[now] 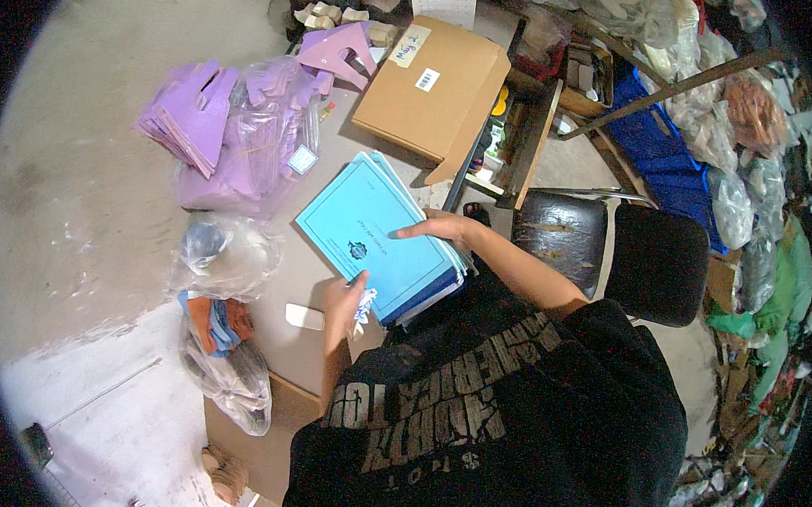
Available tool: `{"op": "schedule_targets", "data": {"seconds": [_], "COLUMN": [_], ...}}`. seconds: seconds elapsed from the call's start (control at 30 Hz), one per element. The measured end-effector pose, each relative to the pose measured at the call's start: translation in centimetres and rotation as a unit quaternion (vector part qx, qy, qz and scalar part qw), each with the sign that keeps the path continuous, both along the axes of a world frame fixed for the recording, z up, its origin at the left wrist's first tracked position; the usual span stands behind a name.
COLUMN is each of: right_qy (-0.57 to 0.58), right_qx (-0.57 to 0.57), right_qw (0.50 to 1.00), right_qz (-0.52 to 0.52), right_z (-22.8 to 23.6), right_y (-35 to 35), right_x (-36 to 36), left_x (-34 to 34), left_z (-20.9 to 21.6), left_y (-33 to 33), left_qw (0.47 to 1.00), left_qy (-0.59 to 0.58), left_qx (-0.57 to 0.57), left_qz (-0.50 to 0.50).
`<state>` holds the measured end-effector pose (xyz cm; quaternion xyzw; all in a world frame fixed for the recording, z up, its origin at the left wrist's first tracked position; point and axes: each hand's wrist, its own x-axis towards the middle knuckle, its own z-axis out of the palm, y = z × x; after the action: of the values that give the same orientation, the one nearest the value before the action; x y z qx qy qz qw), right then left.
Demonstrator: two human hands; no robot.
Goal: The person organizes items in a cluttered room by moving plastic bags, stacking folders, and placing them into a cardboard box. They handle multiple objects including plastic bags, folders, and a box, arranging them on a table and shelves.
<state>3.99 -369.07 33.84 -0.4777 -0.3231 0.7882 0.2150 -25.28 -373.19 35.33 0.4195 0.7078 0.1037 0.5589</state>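
Observation:
A stack of light-blue covered booklets [357, 219], with white page edges and a dark blue one lower down, lies tilted over the table in front of me. My left hand [341, 301] grips its near left edge, thumb on the cover. From the right side, my right hand [439, 228] clasps the stack, thumb across the top cover and the other fingers mostly hidden at the edge. Beside my left fingers is a crumpled blue-and-white piece [364, 308]; whether it is held I cannot tell. A white flat rounded piece [304, 317] rests on the table nearby.
Beyond the stack sits a cardboard box [433, 94]. Purple cut sheets [193, 118] and bagged purple pieces [256, 145] lie at left, above a clear plastic bag [231, 258] and folded cloths [217, 322]. An open drawer [538, 146] and black chair [563, 239] stand right.

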Motion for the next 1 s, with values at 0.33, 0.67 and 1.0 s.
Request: {"op": "schedule_targets", "data": {"seconds": [0.33, 0.67, 1.0], "right_qy": [-0.18, -0.265, -0.08], "right_qx": [0.215, 0.249, 0.234], "right_qw": [0.958, 0.923, 0.948], "right_qz": [-0.063, -0.127, -0.199], "right_z": [6.2, 14.6, 17.4], "right_y": [-4.7, -7.5, -5.8], "right_x": [-0.7, 4.2, 6.6], "left_x": [-0.1, 4.5, 6.0], "left_z": [2.5, 0.3, -1.7], "left_y": [-0.1, 3.3, 5.3], "left_qw": [0.99, 0.9, 0.846], "left_qy": [-0.043, -0.4, -0.503], "left_qx": [0.072, -0.016, -0.005], "left_qz": [-0.116, 0.173, 0.176]}}
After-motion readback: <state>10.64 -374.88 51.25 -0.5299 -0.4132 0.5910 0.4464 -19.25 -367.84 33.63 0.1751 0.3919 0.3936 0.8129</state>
